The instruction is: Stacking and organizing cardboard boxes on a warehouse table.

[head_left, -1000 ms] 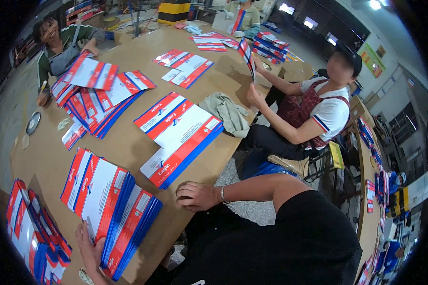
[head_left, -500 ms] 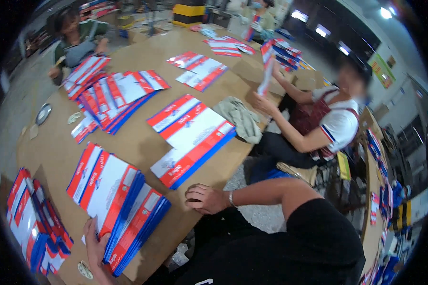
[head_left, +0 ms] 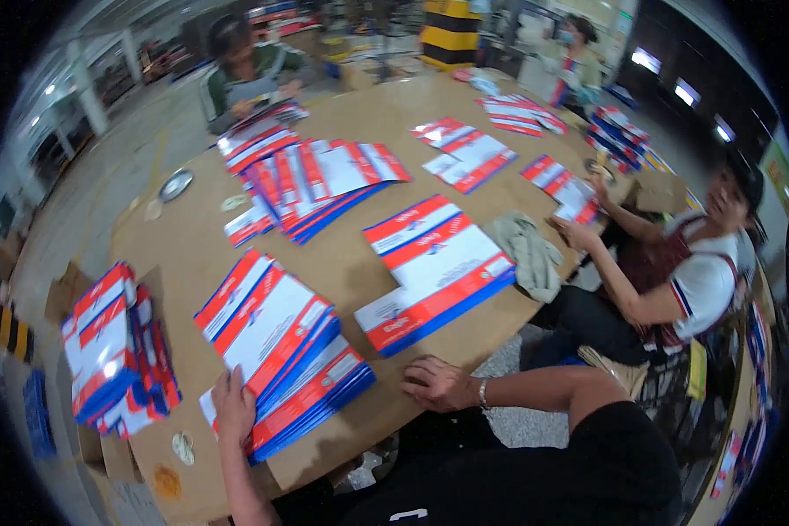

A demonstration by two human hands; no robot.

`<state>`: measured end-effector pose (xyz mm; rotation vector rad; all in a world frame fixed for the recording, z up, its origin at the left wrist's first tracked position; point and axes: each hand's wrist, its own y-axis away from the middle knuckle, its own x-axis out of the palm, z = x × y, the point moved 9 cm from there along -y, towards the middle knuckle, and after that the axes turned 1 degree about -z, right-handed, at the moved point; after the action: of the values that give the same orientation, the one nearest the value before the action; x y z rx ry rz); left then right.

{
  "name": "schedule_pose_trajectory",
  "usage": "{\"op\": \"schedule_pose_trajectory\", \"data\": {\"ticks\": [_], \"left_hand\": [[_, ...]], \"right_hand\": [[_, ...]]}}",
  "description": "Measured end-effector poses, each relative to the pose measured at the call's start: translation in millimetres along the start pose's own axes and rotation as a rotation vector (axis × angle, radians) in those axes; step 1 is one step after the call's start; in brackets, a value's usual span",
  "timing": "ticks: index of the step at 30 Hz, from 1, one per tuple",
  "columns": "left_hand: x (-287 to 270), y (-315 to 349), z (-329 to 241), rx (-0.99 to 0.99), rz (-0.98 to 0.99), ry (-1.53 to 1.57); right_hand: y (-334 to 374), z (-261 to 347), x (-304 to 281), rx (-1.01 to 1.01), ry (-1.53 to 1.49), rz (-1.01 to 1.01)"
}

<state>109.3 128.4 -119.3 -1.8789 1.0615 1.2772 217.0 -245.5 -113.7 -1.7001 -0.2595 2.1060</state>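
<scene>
The left hand (head_left: 235, 408) lies on the lower left edge of a fanned stack of flat red, white and blue printed sheets (head_left: 267, 320) at the near side of a broad brown bench (head_left: 174, 254); whether its grip pinches the sheets or merely presses on them, I cannot tell. The right hand (head_left: 437, 384) rests at the bench's near edge, just right of that stack, its fingers curled inward; whether its grip encloses anything is hidden. Ahead of it lies a notched pile of red, white and blue sheets (head_left: 451, 263), with a crumpled grey-green cloth (head_left: 526, 256) touching or just beside its right end. A glossy red, white and blue stack (head_left: 101, 346) sits at the bench's left edge, near a pale looped bundle (head_left: 182, 448). On the right, a seated co-worker (head_left: 706, 280) in a dark red apron holds a matching printed sheet (head_left: 563, 187).
</scene>
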Motion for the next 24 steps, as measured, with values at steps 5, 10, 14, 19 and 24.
{"op": "schedule_pose_trajectory", "data": {"ticks": [5,10,14,19,24], "left_hand": [[10,9,31,0.02,0.013,0.011],[13,-3,11,0.101,0.018,0.007],[-2,12,14,0.09,-0.048,-0.041],[-3,7,0,0.237,-0.13,0.01],[-7,2,-23,0.209,0.033,0.017]], "right_hand": [[0,-2,11,-0.009,-0.043,-0.031],[12,-7,11,-0.034,-0.02,-0.047],[2,-2,17,-0.06,-0.076,-0.054],[11,-8,22,-0.033,-0.089,-0.017],[9,-10,24,-0.03,-0.089,0.009]]}}
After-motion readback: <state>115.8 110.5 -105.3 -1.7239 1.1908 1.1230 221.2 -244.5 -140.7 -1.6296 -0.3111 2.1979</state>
